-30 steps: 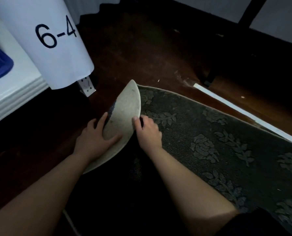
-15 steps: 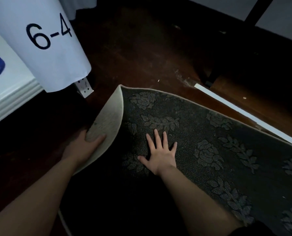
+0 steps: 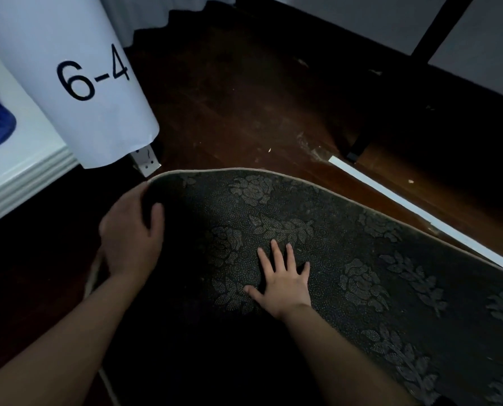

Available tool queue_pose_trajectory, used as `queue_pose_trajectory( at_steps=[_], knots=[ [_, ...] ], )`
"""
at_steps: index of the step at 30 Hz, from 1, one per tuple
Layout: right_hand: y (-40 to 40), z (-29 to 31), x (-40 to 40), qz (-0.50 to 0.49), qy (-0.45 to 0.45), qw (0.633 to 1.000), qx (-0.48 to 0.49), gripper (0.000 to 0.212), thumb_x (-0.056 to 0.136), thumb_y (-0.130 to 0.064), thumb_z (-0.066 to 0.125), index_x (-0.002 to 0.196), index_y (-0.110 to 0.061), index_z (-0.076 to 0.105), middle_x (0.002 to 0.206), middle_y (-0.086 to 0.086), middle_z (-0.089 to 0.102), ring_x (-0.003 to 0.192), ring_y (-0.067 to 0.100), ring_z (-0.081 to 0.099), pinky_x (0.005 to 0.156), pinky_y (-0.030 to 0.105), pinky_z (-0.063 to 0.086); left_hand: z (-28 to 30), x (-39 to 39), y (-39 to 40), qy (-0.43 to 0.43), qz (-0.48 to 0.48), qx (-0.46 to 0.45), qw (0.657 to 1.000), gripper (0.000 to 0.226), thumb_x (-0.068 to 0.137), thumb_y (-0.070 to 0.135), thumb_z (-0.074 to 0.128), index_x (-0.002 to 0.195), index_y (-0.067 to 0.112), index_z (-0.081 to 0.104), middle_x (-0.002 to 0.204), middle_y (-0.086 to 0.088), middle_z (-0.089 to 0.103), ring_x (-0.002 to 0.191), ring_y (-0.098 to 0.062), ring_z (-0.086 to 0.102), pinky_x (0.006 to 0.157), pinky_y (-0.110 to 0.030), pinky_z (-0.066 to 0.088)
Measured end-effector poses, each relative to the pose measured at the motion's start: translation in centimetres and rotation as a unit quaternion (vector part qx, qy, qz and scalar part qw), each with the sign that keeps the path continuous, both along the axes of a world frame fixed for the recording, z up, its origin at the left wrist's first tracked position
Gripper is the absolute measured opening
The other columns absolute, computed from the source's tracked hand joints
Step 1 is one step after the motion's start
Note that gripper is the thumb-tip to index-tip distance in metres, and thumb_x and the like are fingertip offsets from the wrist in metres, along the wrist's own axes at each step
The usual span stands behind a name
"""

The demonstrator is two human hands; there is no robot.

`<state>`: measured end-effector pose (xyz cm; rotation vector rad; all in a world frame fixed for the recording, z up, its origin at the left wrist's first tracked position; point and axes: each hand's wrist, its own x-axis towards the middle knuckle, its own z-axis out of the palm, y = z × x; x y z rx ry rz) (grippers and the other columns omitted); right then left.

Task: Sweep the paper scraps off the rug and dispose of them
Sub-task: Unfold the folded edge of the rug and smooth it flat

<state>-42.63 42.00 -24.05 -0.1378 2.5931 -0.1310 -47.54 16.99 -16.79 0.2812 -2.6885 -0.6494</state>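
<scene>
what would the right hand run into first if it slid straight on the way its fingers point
Sliding flat, the right hand would cross more patterned rug, then reach the rug's far edge and the bare wooden floor. Nothing seems to stand in that line, though depth is unclear.

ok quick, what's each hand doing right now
Left hand: grips the edge of the rug, thumb curled over the top.
Right hand: open, fingers spread, palm flat on the rug.

just the one head cam – looking steeply down, close over the rug (image 3: 347, 259) and dark wood floor (image 3: 244, 98)
</scene>
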Motion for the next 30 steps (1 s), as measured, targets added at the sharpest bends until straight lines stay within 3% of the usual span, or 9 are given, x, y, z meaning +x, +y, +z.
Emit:
queue_pose_trajectory(
  at_steps=[2, 4, 8, 13, 15, 18, 23, 27, 30],
  knots=[
    [0.1, 0.2, -0.1, -0.01, 0.057, 0.998, -0.022, 0.072, 0.095, -0.063, 0.029, 0.155, -0.031, 0.006, 0.164, -0.002, -0.004, 0.151, 0.028, -0.003, 0.114, 0.058, 0.013, -0.8, -0.6, 1.5, -0.042, -0.128, -0.115, 0.984, 0.059, 0.086, 0.043, 0.037, 0.137, 0.016, 0.049, 0.137, -0.011, 0.053, 0.126, -0.029, 0.05, 0.105, -0.049, 0.036],
    [0.6, 0.3, -0.6, -0.027, 0.107, 0.993, -0.03, 0.068, 0.097, -0.057, 0.031, 0.155, -0.028, 0.013, 0.163, 0.001, 0.01, 0.15, 0.026, 0.01, 0.113, 0.053, 0.021, -2.8, -0.4, 3.7, -0.147, -0.198, -0.189, 0.951, 0.069, 0.083, 0.051, 0.035, 0.145, 0.022, 0.041, 0.147, -0.012, 0.044, 0.133, -0.031, 0.045, 0.107, -0.054, 0.033],
    [3.2, 0.4, -3.3, -0.095, 0.114, 0.989, 0.001, 0.07, 0.097, -0.058, 0.03, 0.155, -0.029, 0.003, 0.164, 0.0, 0.0, 0.15, 0.027, 0.0, 0.115, 0.056, 0.016, -7.1, -0.2, 6.0, -0.315, -0.187, -0.217, 0.905, 0.074, 0.092, 0.065, 0.029, 0.152, 0.04, -0.006, 0.162, -0.001, -0.008, 0.149, -0.028, -0.004, 0.116, -0.056, 0.005],
    [7.5, -0.1, -8.4, -0.179, 0.056, 0.982, 0.02, 0.073, 0.096, -0.064, 0.024, 0.155, -0.032, -0.005, 0.163, -0.002, -0.013, 0.149, 0.031, -0.012, 0.116, 0.063, 0.009, -9.2, -1.3, 4.8, -0.36, -0.182, -0.258, 0.878, 0.094, 0.062, 0.089, -0.013, 0.144, 0.045, -0.026, 0.158, -0.005, -0.024, 0.146, -0.035, -0.017, 0.114, -0.061, 0.003],
    [8.2, -0.6, -9.8, -0.181, 0.044, 0.982, 0.026, 0.076, 0.094, -0.069, 0.02, 0.155, -0.032, -0.007, 0.163, -0.002, -0.017, 0.149, 0.032, -0.014, 0.116, 0.064, 0.006, -10.0, -1.2, 4.6, -0.335, -0.2, -0.254, 0.885, 0.102, 0.058, 0.087, -0.024, 0.149, 0.041, -0.015, 0.16, -0.011, -0.016, 0.146, -0.038, -0.011, 0.113, -0.063, 0.006],
    [7.9, -2.0, -11.0, -0.178, 0.063, 0.981, 0.037, 0.08, 0.09, -0.075, 0.014, 0.154, -0.033, -0.011, 0.162, 0.0, -0.02, 0.148, 0.03, -0.018, 0.115, 0.065, 0.0, -11.2, -1.4, 4.2, -0.295, -0.216, -0.252, 0.896, 0.093, 0.079, 0.082, 0.002, 0.151, 0.029, 0.027, 0.158, -0.02, 0.015, 0.145, -0.044, 0.012, 0.108, -0.069, 0.016],
    [7.7, -3.7, -11.7, -0.197, 0.173, 0.965, 0.03, 0.083, 0.087, -0.077, 0.013, 0.155, -0.033, 0.001, 0.164, 0.002, -0.004, 0.15, 0.028, -0.011, 0.114, 0.064, -0.004, -12.1, -1.2, 3.9, -0.229, -0.226, -0.24, 0.916, 0.078, 0.08, 0.065, 0.034, 0.149, 0.029, 0.033, 0.158, -0.017, 0.018, 0.147, -0.038, 0.012, 0.114, -0.063, 0.013],
    [5.7, -4.1, -13.8, -0.199, 0.159, 0.966, 0.032, 0.082, 0.087, -0.075, 0.013, 0.156, -0.03, 0.002, 0.164, 0.002, -0.006, 0.149, 0.033, -0.011, 0.116, 0.063, -0.004, -12.4, -1.4, 3.3, -0.226, -0.168, -0.193, 0.94, 0.073, 0.082, 0.055, 0.033, 0.146, 0.022, 0.041, 0.157, -0.006, 0.027, 0.146, -0.027, 0.022, 0.115, -0.058, 0.016],
    [1.7, -3.9, -16.3, -0.118, 0.158, 0.98, 0.004, 0.083, 0.087, -0.076, 0.009, 0.155, -0.029, -0.002, 0.163, 0.003, -0.013, 0.148, 0.031, -0.017, 0.115, 0.064, -0.006, -12.2, -1.5, 3.4, -0.241, -0.068, -0.16, 0.955, 0.073, 0.082, 0.055, 0.029, 0.145, 0.021, 0.042, 0.156, -0.01, 0.028, 0.145, -0.028, 0.023, 0.115, -0.058, 0.013]
  ],
)
